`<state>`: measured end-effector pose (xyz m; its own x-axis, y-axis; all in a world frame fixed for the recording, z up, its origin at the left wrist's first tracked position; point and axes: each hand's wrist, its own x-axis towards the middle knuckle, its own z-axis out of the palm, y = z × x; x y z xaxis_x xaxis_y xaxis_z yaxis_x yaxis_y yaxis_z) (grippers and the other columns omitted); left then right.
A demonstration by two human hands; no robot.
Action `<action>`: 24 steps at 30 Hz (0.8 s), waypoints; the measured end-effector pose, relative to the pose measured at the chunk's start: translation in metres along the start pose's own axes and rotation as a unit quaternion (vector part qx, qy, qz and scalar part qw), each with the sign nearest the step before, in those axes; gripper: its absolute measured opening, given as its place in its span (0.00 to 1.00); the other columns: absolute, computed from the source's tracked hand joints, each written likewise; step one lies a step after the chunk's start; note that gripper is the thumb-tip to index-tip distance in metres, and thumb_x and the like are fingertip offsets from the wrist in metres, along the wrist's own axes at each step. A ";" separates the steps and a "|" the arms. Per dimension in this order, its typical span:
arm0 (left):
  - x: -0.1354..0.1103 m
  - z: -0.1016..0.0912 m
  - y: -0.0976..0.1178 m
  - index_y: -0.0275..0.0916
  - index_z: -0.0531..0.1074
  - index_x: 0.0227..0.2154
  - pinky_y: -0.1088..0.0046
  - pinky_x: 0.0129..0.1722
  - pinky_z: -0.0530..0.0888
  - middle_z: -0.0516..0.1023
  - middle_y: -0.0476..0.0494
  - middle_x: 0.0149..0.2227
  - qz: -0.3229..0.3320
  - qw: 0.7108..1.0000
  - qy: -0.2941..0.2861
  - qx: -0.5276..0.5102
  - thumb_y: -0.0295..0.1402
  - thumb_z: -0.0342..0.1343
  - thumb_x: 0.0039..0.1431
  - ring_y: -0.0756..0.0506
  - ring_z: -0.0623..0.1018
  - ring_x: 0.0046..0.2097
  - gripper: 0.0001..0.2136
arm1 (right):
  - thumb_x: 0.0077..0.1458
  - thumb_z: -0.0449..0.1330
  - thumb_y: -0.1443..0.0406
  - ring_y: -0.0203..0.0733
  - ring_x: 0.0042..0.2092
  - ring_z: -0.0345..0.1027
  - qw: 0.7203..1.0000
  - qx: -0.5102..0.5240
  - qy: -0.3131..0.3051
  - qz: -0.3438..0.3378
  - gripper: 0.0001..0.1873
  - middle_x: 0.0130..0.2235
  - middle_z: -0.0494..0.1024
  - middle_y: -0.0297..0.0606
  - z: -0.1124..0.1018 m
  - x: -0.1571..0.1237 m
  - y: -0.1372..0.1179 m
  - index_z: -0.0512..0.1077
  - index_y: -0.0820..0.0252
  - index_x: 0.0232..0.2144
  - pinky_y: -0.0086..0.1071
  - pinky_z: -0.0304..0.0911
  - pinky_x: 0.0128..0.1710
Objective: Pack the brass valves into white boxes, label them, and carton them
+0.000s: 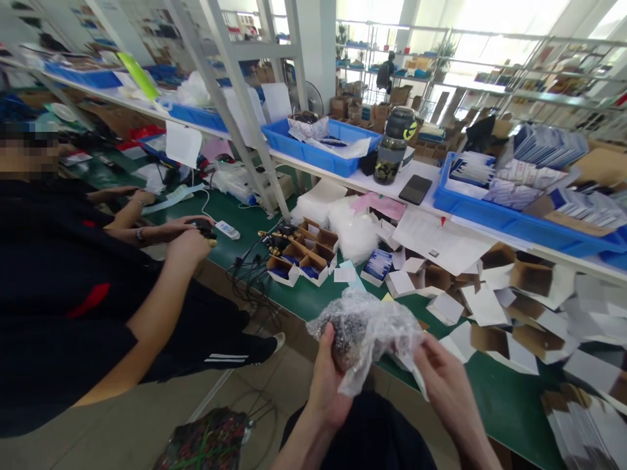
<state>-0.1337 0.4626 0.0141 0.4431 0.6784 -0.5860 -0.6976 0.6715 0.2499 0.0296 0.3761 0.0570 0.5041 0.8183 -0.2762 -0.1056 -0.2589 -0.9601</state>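
plastic wrap (375, 323), crumpled and clear, left hand (329, 378) curled around its bunched end, right hand (445, 372) pinching its loose edge, open boxes (531, 277) on green table (512, 408) beyond

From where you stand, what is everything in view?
plastic wrap: one piece, see-through, front centre
shelf: one run, white, across the middle
table: one run, green, below the shelf
open boxes: many, white and brown, on the table
trays: several, blue, on the shelf
bottle: one, dark and yellow, shelf
phone: one, black, beside the bottle
cables: several, black, table's front edge
metal racks: several, grey, background
co-workers: at least two, dark clothes, left
left hand: one, bare, holding the wrap
right hand: one, bare, holding the wrap
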 end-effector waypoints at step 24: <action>0.007 -0.012 0.044 0.38 0.74 0.51 0.57 0.52 0.80 0.84 0.40 0.47 0.057 0.992 -0.007 0.111 0.45 0.68 0.57 0.37 0.83 0.48 0.23 | 0.65 0.60 0.62 0.50 0.40 0.72 0.917 -0.309 -0.055 -0.245 0.07 0.37 0.80 0.41 0.021 -0.009 -0.014 0.79 0.52 0.36 0.40 0.65 0.41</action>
<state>-0.1683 0.4932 0.0115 0.3778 0.7569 -0.5333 -0.6037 0.6381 0.4779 0.0086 0.3830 0.0720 0.2681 0.9524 0.1454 0.6333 -0.0605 -0.7716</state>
